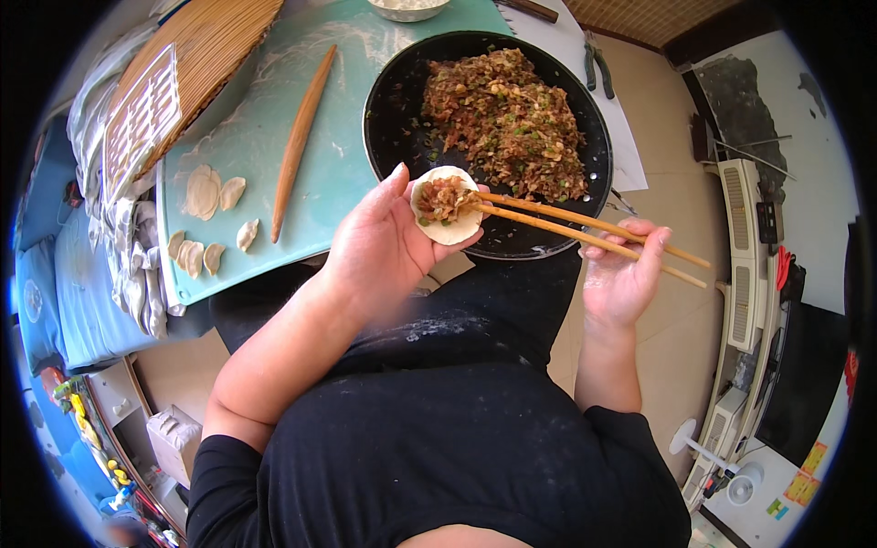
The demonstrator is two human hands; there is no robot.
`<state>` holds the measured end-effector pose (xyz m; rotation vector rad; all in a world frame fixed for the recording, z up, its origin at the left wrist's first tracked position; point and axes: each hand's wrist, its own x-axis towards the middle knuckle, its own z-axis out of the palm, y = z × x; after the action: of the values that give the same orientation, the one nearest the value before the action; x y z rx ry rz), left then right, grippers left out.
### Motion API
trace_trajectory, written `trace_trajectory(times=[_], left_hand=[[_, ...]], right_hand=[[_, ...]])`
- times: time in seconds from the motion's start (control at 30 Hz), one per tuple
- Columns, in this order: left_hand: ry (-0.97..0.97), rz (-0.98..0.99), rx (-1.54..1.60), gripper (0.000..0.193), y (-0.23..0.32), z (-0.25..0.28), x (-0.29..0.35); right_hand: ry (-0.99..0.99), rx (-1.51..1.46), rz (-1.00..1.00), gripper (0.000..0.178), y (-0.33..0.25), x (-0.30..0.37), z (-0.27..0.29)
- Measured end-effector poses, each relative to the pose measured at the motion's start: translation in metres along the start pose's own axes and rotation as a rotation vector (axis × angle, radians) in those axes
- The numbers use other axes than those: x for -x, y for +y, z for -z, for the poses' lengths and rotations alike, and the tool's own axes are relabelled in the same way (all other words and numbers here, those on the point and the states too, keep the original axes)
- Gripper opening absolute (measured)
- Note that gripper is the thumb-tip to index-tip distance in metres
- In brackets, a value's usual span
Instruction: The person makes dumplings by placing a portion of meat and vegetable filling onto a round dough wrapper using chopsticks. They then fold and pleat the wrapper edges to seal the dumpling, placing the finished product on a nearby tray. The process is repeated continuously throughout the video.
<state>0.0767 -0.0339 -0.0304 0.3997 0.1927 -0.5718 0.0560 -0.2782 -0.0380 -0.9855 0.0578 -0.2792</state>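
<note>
In my cupped left hand (370, 228) lies a round dumpling wrapper (448, 231), with a mound of meat filling (441, 198) on it. My right hand (626, 274) grips a pair of wooden chopsticks (548, 215), their tips touching the filling at the wrapper's right edge. Just beyond both hands is a black pan (393, 137) with a large heap of chopped filling (512, 119) flecked with green. To the left, on a floury green mat (343, 173), are a tapered rolling pin (303, 142), some flat wrappers (203, 192) and several folded dumplings (190, 258).
A slatted bamboo tray (206, 55) and a white plastic grid (146, 123) stand at the mat's far left, beside crumpled cloth (132, 247). A bowl of flour (408, 7) sits at the far edge. Dark-handled pliers or scissors (598, 68) lie right of the pan.
</note>
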Motion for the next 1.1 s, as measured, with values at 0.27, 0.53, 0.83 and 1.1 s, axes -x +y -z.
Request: trace_trajectory(times=[0.27,0.53,0.83,1.1], left_hand=[[-0.013,0.013,0.024,0.051,-0.002,0.006,0.001],[0.012,0.024,0.042,0.051,-0.005,0.009,0.0],[0.023,0.006,0.013,0.052,-0.004,0.008,0.002],[0.012,0.029,0.006,0.053,-0.008,0.004,0.005]], right_hand=[[0.203,-0.08,-0.195,0.035,0.003,-0.006,0.005],[0.216,-0.127,-0.243,0.034,-0.002,-0.009,0.0],[0.04,0.608,0.2,0.038,-0.017,-0.021,0.002],[-0.18,0.056,0.027,0.037,-0.012,-0.016,0.0]])
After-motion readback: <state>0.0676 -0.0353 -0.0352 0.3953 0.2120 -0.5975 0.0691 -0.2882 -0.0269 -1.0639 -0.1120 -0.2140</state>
